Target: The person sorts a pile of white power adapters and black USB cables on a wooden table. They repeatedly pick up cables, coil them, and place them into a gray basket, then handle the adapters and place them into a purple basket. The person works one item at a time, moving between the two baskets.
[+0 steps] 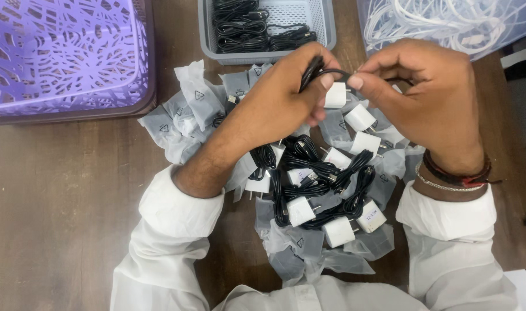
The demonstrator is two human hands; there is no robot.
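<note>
At frame centre we see the left hand [280,95] gripping a coiled black cable [316,70]; the right hand [427,95] pinches its loop, apparently above white chargers [332,190] on the bench [55,190].

Over a brown wooden desk [61,196], the left hand [280,98] grips a coiled black cable [312,72] with a white plug adapter [335,95]; the right hand [424,92] pinches the cable's loop.

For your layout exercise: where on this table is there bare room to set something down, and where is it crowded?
Bare wooden table lies below the purple basket, left of the left sleeve. A narrower strip shows at the far right beyond the right hand. The centre is crowded with white chargers, black cables and grey bags, up to the grey tray.
</note>
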